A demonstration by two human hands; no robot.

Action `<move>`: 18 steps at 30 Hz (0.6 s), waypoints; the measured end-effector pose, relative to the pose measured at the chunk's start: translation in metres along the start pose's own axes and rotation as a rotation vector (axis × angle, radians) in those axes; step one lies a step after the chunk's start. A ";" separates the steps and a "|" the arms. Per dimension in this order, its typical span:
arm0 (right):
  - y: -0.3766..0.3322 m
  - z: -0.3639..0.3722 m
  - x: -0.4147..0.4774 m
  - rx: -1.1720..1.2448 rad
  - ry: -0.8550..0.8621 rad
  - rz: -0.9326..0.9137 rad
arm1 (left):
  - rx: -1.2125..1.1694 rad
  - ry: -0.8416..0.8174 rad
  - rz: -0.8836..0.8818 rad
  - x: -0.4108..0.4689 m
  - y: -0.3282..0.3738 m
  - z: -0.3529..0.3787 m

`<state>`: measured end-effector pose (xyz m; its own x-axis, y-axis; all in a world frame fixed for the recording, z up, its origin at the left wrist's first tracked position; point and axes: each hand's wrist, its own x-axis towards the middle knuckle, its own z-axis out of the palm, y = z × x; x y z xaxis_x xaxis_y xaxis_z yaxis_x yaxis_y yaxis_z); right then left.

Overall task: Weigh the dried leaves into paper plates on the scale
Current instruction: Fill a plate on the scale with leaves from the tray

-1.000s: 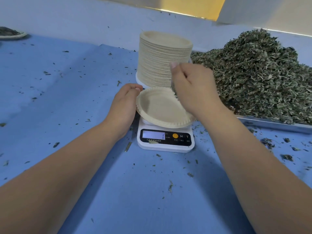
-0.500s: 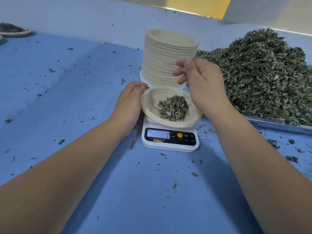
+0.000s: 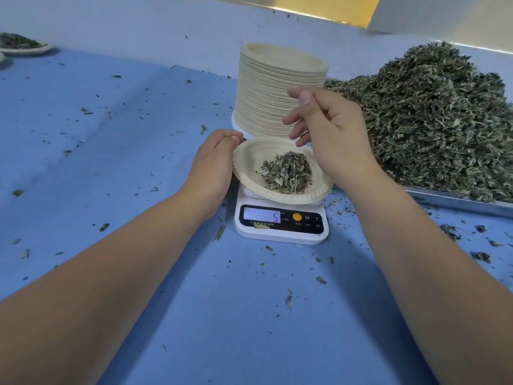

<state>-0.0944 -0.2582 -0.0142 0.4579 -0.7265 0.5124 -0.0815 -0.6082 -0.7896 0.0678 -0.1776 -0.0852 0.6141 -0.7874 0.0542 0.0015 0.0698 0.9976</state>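
A blue cloth [image 3: 111,162] is covering the work surface and lying mostly flat; a second layer is overlapping it, with an edge running as a low ridge across the far left and turning a corner just left of centre. A shiny metal tray [image 3: 455,200] is sitting on the cloth at the right; its near rim is catching the light and running out of view. Beyond the cloth a paler blue-grey band [image 3: 111,20] is stretching across the back; a yellow panel [image 3: 319,6] is showing at the top, with a whitish panel [image 3: 444,15] standing just to its right.
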 end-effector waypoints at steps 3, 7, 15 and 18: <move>-0.002 0.000 -0.001 -0.064 -0.105 0.005 | -0.003 0.001 0.012 -0.001 0.000 0.000; -0.001 -0.002 -0.003 -0.210 -0.264 0.012 | -0.017 -0.014 0.013 0.000 0.000 -0.001; 0.011 -0.026 0.005 -0.406 -0.056 0.004 | -0.018 -0.030 0.001 0.002 0.000 -0.001; 0.034 -0.054 0.014 -0.922 -0.035 0.065 | -0.015 -0.027 0.003 0.003 -0.001 -0.001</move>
<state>-0.1389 -0.3065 -0.0157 0.4530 -0.7671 0.4542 -0.7735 -0.5915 -0.2276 0.0698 -0.1793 -0.0856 0.5927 -0.8034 0.0582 0.0121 0.0811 0.9966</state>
